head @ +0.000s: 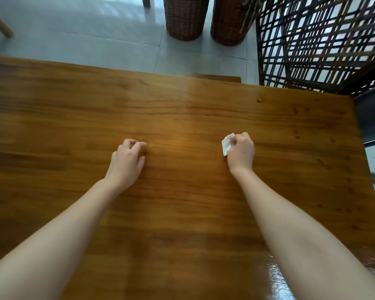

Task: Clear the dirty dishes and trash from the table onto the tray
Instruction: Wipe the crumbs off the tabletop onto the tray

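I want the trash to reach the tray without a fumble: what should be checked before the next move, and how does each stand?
1. Paper scrap in the right hand grip: ok, pinched by the fingers.
2. Left hand free: ok, holds nothing.
3. Tray in sight: not ok, none in view.
4. Speck near the far right corner of the table: cannot tell whether crumb or mark.

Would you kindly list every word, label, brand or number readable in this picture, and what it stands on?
There are none. The white tissue pinched in the right hand shows no print, and the wooden table, the wicker baskets and the dark lattice frame carry no lettering or labels.
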Demonstrator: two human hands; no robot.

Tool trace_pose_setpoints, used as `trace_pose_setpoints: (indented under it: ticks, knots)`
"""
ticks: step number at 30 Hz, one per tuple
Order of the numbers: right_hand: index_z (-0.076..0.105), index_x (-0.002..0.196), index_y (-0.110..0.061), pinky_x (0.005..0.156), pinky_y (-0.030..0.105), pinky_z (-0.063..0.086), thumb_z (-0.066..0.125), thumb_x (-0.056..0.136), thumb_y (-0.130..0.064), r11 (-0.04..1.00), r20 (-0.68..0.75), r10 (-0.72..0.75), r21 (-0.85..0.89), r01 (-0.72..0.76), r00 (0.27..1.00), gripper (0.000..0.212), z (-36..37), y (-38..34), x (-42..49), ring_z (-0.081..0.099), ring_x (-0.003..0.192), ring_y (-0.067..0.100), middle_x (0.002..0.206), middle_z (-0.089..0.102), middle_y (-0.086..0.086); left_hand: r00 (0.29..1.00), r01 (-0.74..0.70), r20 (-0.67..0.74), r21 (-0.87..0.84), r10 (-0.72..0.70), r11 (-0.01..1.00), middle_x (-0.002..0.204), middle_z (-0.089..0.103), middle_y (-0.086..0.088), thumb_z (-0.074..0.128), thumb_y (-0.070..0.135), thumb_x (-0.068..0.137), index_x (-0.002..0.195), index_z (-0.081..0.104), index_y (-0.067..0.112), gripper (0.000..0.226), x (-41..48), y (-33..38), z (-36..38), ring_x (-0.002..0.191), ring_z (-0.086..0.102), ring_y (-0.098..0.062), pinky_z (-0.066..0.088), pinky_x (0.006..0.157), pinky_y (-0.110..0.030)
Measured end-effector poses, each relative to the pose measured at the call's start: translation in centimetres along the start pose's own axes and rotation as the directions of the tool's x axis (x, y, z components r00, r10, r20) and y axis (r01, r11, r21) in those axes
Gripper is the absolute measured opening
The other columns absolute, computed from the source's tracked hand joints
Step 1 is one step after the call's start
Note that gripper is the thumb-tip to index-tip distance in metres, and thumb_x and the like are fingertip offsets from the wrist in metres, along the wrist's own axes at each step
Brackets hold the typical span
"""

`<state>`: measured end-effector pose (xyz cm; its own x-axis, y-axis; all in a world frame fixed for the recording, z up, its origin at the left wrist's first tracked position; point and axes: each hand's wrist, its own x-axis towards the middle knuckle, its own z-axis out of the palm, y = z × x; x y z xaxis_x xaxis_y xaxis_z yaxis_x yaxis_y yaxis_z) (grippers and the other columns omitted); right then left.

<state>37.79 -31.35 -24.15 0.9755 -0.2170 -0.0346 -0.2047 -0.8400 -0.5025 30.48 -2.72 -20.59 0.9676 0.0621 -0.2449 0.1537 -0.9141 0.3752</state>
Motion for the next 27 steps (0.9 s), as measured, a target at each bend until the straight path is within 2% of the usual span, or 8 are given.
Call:
trace_pose_setpoints:
  ticks: [6,11,13,16,18,22,24,27]
  knots:
    - [0.064,0.094,0.004,0.075,0.026,0.046,0.046,0.090,0.009,0.954,0.210,-0.296,0.018,0.299,0.932,0.019,4.4,-6.9,-1.1,0.051,0.088,0.021,0.104,0.053,0.012,1.000,0.007,0.012,0.030,-0.008,1.000,0.137,0.045,-0.013,0.054,0.018,0.096,0.136,0.049,0.015,0.041,1.5,-0.6,-0.4,0.123,0.046,-0.030,0.040,0.100,-0.043]
    - [0.063,0.087,0.000,0.066,0.024,0.044,0.057,0.087,0.006,0.888,0.261,-0.446,0.010,0.459,0.856,0.009,5.1,-8.2,-0.5,0.052,0.089,0.020,0.094,0.054,0.009,1.000,-0.009,0.013,0.049,0.009,0.999,0.139,0.044,-0.014,0.055,0.018,0.095,0.139,0.047,0.015,0.045,2.7,-0.6,-0.2,0.124,0.045,-0.031,0.040,0.100,-0.043]
    - [0.063,0.083,-0.002,0.067,0.028,0.045,0.056,0.088,0.003,0.922,0.199,-0.383,0.015,0.387,0.902,0.010,4.1,-7.1,1.1,0.054,0.089,0.023,0.092,0.057,0.011,0.999,-0.014,0.030,0.069,0.012,0.998,0.144,0.041,-0.014,0.055,0.021,0.095,0.143,0.043,0.016,0.050,3.1,-0.4,0.1,0.130,0.041,-0.031,0.038,0.104,-0.043]
    - [0.068,0.091,-0.005,0.071,0.028,0.046,0.053,0.092,-0.001,0.994,0.012,-0.098,0.058,0.097,0.995,0.015,2.1,-3.9,4.3,0.057,0.090,0.022,0.095,0.061,0.009,0.998,-0.028,0.059,0.136,0.020,0.990,0.152,0.032,-0.016,0.057,0.030,0.095,0.149,0.034,0.020,0.060,3.8,-0.2,0.5,0.140,0.030,-0.032,0.030,0.111,-0.044]
    - [0.068,0.097,-0.007,0.070,0.022,0.042,0.054,0.094,-0.004,0.996,-0.080,0.061,0.077,-0.055,0.995,0.015,0.9,-1.9,5.7,0.057,0.093,0.019,0.100,0.062,0.007,0.997,-0.046,0.075,0.185,0.032,0.982,0.155,0.025,-0.017,0.057,0.036,0.094,0.150,0.029,0.024,0.064,4.2,-0.1,0.6,0.143,0.024,-0.032,0.026,0.114,-0.045]
    - [0.068,0.100,-0.006,0.064,0.015,0.036,0.054,0.093,-0.002,0.985,-0.142,0.171,0.064,-0.163,0.975,0.016,1.3,-2.5,6.2,0.048,0.083,0.012,0.106,0.061,0.009,0.994,-0.029,0.108,0.223,0.005,0.974,0.158,0.014,-0.019,0.058,0.044,0.091,0.151,0.022,0.034,0.071,5.0,-0.2,0.0,0.146,0.015,-0.034,0.020,0.114,-0.049]
    - [0.067,0.103,-0.005,0.072,0.021,0.045,0.052,0.093,0.000,0.993,-0.106,0.118,0.042,-0.114,0.987,0.019,2.7,-4.7,5.7,0.055,0.090,0.017,0.109,0.060,0.010,0.989,-0.020,0.147,0.246,-0.017,0.969,0.159,0.011,-0.019,0.058,0.047,0.091,0.151,0.018,0.038,0.073,5.4,-0.3,-0.2,0.146,0.014,-0.035,0.018,0.114,-0.051]
    - [0.064,0.108,-0.001,0.085,0.030,0.046,0.045,0.088,0.009,0.988,0.042,-0.154,0.032,0.153,0.987,0.029,5.8,-9.1,3.7,0.055,0.104,0.027,0.113,0.057,0.014,0.978,-0.008,0.205,0.279,-0.051,0.960,0.160,0.010,-0.016,0.055,0.047,0.091,0.151,0.018,0.039,0.070,5.9,-0.3,-0.4,0.146,0.014,-0.035,0.017,0.115,-0.053]
